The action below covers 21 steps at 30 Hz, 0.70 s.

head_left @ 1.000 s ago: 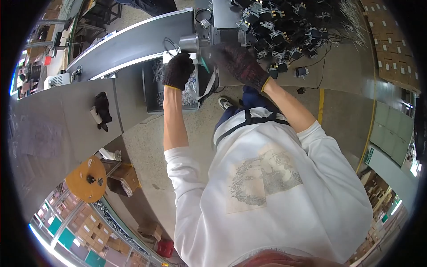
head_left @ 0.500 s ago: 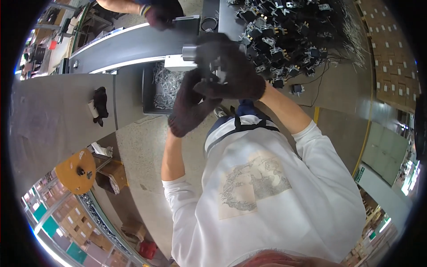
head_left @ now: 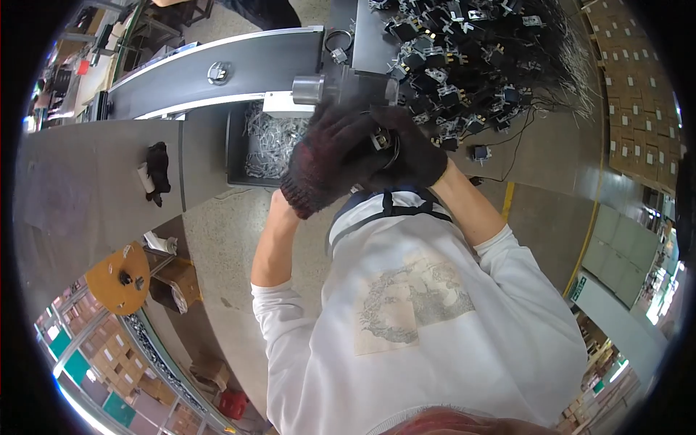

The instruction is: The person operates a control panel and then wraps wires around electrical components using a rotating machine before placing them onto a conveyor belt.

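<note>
My hands, both in dark knit gloves, are together just in front of a grey cylindrical machine (head_left: 355, 88). My right hand (head_left: 413, 148) is closed around a small metal-and-black part with a black cord (head_left: 381, 139). Its cord loops beside the glove. Pressed against that same part from the left is my left hand (head_left: 326, 161), fingers curled and partly covering it. Much of the part is hidden between the gloves. A large pile of similar black-and-metal corded parts (head_left: 464, 65) lies on the bench to the right.
A dark conveyor belt (head_left: 167, 81) runs off to the left, carrying a small round metallic part (head_left: 217, 72). Below it stands a grey bin (head_left: 235, 156) of clear scraps. A dark glove (head_left: 157, 172) lies on the left tabletop. Stacked cartons (head_left: 641, 109) line the right side.
Both my hands have come down toward me, away from the machine, closing together on the part. A co-worker's gloved hand has left the belt, where a small round part now shows.
</note>
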Available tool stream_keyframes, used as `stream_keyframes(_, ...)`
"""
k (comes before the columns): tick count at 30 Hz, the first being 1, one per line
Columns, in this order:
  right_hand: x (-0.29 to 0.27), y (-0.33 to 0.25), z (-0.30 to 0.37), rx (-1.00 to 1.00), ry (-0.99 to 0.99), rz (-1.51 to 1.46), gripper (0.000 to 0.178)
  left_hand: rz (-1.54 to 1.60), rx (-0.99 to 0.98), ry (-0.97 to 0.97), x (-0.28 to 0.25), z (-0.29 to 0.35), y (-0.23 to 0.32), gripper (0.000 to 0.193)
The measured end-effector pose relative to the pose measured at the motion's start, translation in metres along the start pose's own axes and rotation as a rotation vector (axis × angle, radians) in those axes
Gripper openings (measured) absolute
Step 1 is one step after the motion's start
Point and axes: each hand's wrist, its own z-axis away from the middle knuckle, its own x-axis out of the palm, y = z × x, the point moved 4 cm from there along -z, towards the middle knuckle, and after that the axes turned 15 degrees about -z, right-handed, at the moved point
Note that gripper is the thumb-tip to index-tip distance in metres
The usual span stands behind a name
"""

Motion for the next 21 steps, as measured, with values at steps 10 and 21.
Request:
stream_keyframes(10,0.010,-0.023,0.002,-0.597,0.173,0.938,0.051,-0.175,-0.154,-0.007,0.032,-0.016,-0.009,0.046)
stream_keyframes(21,0.026,-0.041,0.009,-0.886,0.075,1.218,0.031,0.444,-0.769,0.106,0.019,-0.032,-0.032,0.032)
